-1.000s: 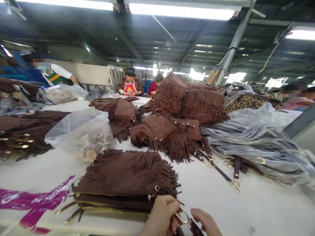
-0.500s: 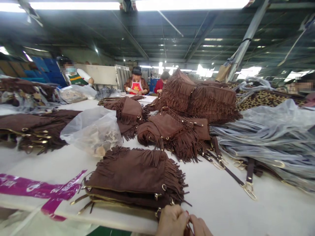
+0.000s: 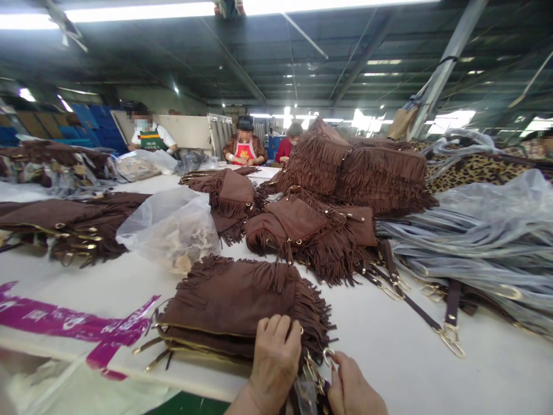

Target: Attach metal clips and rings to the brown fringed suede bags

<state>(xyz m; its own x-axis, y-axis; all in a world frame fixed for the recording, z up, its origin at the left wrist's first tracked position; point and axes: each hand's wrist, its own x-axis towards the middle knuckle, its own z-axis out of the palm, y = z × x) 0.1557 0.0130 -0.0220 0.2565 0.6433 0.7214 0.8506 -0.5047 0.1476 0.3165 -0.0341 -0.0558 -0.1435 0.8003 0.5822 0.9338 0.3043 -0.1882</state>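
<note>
A small stack of brown fringed bags [image 3: 233, 294] lies at the table's front, with gold zipper edges facing me. My left hand [image 3: 276, 357] has its fingers curled over the top bag's front right corner, beside a small gold ring [image 3: 301, 330]. Lower right, my right hand [image 3: 354, 383] pinches a gold metal clasp [image 3: 328, 354] between thumb and finger, just off the bag's fringe. Between both hands hang dark straps with gold hooks [image 3: 311, 366], partly in clear plastic. What the clasp is joined to is hidden.
Plastic-wrapped straps [image 3: 466, 248] heap on the right. Taller piles of fringed bags [image 3: 380, 173] stand behind, with a plastic bag [image 3: 173, 230] to the left. Purple tape [image 3: 64, 323] crosses the white table [image 3: 389, 351]. Several people work at the far side.
My left hand has moved up and left onto the top bag's corner. The right hand has parted from it, and a gold clasp now shows in its fingers. The view has shifted slightly.
</note>
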